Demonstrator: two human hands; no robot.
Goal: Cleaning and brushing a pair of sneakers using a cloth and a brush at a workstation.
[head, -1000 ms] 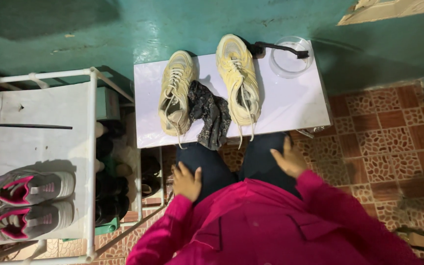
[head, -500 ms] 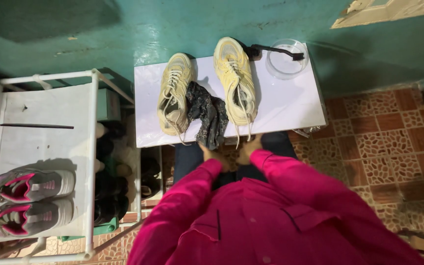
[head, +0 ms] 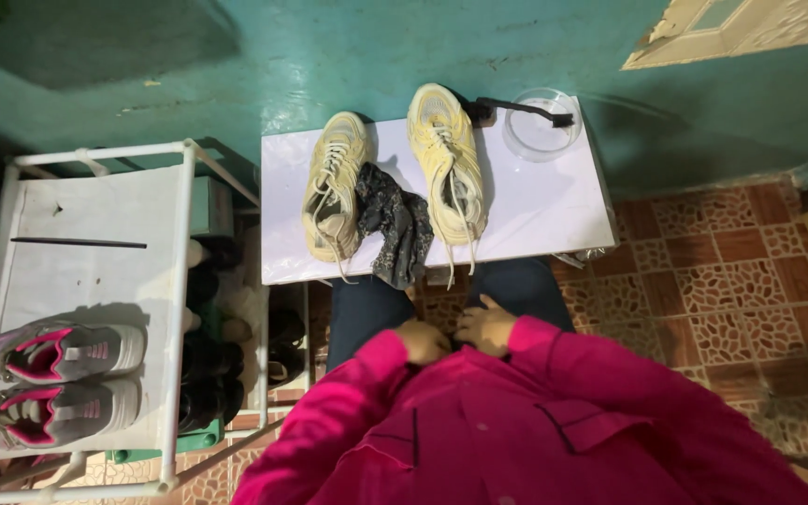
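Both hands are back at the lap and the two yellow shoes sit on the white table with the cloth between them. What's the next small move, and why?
Probably reach the right hand forward to the dark cloth. Both hands are empty, the left hand beside the right over the lap. The cloth lies between the left shoe and right shoe, hanging over the near edge of the white table, so it is closest.

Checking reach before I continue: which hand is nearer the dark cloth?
Left. The left hand sits just below the dark cloth's hanging end; the right hand is below and further right.
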